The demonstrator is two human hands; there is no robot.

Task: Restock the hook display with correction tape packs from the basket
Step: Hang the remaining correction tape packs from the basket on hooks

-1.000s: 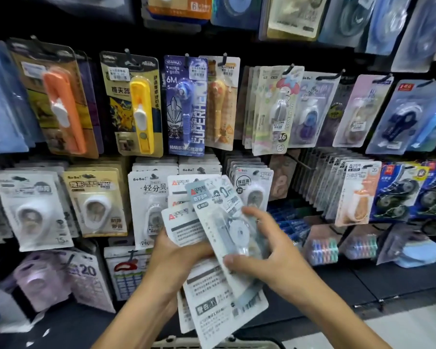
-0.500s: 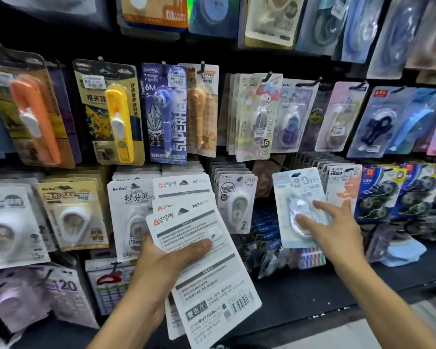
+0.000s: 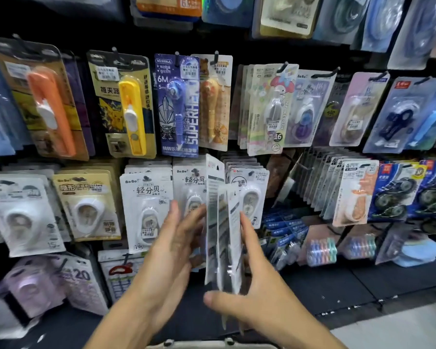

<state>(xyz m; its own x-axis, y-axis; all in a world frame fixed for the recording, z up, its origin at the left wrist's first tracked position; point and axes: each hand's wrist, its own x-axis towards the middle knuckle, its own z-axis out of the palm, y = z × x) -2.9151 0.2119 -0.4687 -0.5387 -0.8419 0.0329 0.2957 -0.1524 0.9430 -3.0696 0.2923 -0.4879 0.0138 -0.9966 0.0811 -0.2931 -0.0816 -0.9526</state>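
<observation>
Now 2 hands, left hand [image 3: 176, 238], right hand [image 3: 252, 293], approx 3 packs [image 3: 223, 238] held edge-on.

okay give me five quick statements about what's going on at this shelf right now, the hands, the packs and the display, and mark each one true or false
1. Both hands hold a small stack of packs seen edge-on. True: the left hand is on its left side, the right hand on its right.
2. The right hand is hanging a pack on a hook. False: it is at the stack, with the thumb under the bottom edge.
3. The pack with the yellow device hangs in the upper row. True.
4. The orange device pack hangs to the right of the yellow one. False: it hangs to its left.
5. A basket rim shows at the bottom edge. True.
</observation>
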